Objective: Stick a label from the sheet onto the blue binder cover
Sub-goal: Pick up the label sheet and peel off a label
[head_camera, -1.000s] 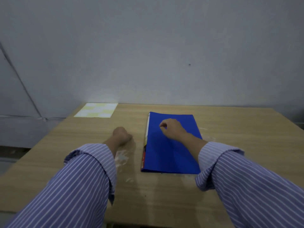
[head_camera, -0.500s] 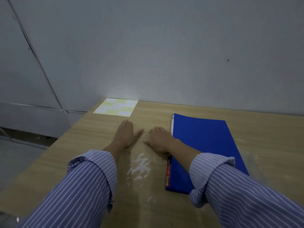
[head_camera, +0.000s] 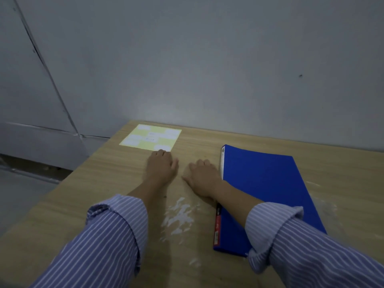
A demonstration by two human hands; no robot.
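Note:
A yellow label sheet (head_camera: 150, 137) with several white labels lies flat at the table's far left corner. My left hand (head_camera: 161, 167) rests palm down just in front of it, fingertips touching its near edge, holding nothing. The blue binder (head_camera: 268, 188) lies closed on the right, its spine with a red strip facing left. Flat on the wood between the two lies my right hand (head_camera: 200, 177), fingers spread, its outer edge against the binder's spine and its forearm crossing the binder's near left corner.
The wooden table (head_camera: 108, 183) has a white scuffed patch (head_camera: 178, 217) between my forearms. A grey wall stands right behind the table. The table's left edge drops off to a grey floor (head_camera: 25, 196).
My view has swung left. The right hand came off the binder cover onto the table. The left hand opened from a fist and slid forward to the label sheet's edge.

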